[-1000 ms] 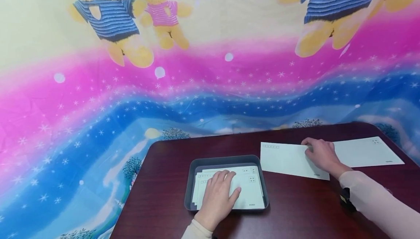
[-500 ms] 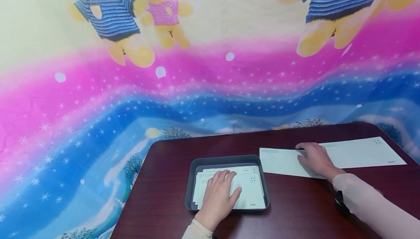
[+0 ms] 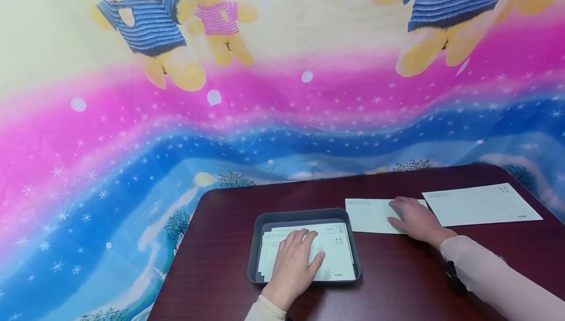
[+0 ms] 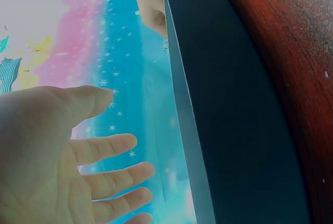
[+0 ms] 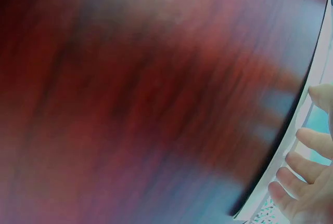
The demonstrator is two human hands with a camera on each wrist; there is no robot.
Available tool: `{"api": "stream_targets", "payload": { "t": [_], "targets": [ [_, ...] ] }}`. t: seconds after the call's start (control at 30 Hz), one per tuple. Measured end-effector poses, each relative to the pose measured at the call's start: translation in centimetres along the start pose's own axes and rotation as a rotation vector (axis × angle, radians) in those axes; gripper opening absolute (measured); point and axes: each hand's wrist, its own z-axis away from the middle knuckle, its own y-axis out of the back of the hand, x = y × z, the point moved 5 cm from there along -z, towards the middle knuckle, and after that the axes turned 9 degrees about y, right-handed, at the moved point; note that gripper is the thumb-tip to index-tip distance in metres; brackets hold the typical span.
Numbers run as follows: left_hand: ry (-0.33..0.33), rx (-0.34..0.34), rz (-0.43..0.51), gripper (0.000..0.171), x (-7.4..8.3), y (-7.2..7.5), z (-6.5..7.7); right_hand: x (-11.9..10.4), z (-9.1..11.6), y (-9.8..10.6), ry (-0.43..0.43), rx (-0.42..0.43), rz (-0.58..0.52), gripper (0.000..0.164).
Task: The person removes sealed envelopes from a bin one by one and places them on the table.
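A grey tray on the table holds several white envelopes, loosely stacked, with printed boxes in their corners. My left hand is over the top envelope, fingers relaxed and spread a little. In the left wrist view that hand shows extended fingers beside the tray's dark outer wall. To the right of the tray lies another envelope, flat on the table. My right hand rests on its right part and hides that end. The right wrist view shows the right fingers loosely extended at the envelope's pale edge.
One more white envelope lies at the far right, beyond the right hand. The dark red table has rounded far corners. Behind it hangs a colourful cloth printed with teddy bears and snowflakes.
My right hand has slid left and the envelope under it has shifted slightly left and turned more level. The far right envelope's left end is now uncovered. My left hand stays put.
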Motion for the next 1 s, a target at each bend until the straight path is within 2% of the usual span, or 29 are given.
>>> {"api": "stream_targets", "payload": {
  "t": [0.73,1.0],
  "targets": [
    [-0.001,0.014,0.004,0.043,-0.4,-0.2,0.0,0.4,-1.1,-0.8,0.012,-0.056,-0.035,0.055],
    [0.002,0.014,-0.008,0.044,-0.5,-0.2,0.0,0.4,-1.2,-0.7,0.007,-0.047,-0.064,0.055]
  ]
}}
